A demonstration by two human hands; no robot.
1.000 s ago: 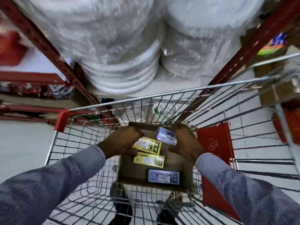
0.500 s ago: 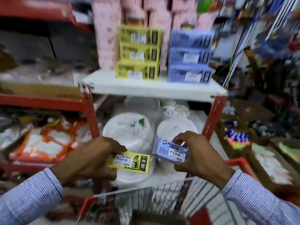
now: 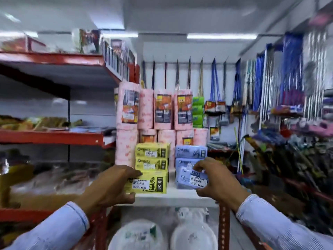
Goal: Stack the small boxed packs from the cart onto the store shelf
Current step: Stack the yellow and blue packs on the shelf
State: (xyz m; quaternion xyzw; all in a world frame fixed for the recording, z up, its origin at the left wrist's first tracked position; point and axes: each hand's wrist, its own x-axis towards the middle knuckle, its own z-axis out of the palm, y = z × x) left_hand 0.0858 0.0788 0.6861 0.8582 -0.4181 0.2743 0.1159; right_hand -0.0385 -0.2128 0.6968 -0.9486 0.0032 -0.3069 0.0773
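Note:
My left hand (image 3: pixel 110 186) grips a yellow boxed pack (image 3: pixel 146 184) by its left end, holding it in front of a stack of yellow packs (image 3: pixel 152 157) on the white shelf (image 3: pixel 173 196). My right hand (image 3: pixel 218 181) holds a blue boxed pack (image 3: pixel 195 180) by its right end, in front of the stack of blue packs (image 3: pixel 191 153). Both held packs sit low, at the level of the stacks' bottom rows. The cart is out of view.
Pink wrapped rolls (image 3: pixel 155 112) stand behind the stacks. Wrapped white plates (image 3: pixel 137 235) fill the shelf below. Red shelving (image 3: pixel 52 136) with goods runs along the left. Hanging mops and brooms (image 3: pixel 261 87) crowd the right side.
Both hands lifted a pack out of the box in the cart and carried them up to the shelf. The view swung from the cart up to the shelf.

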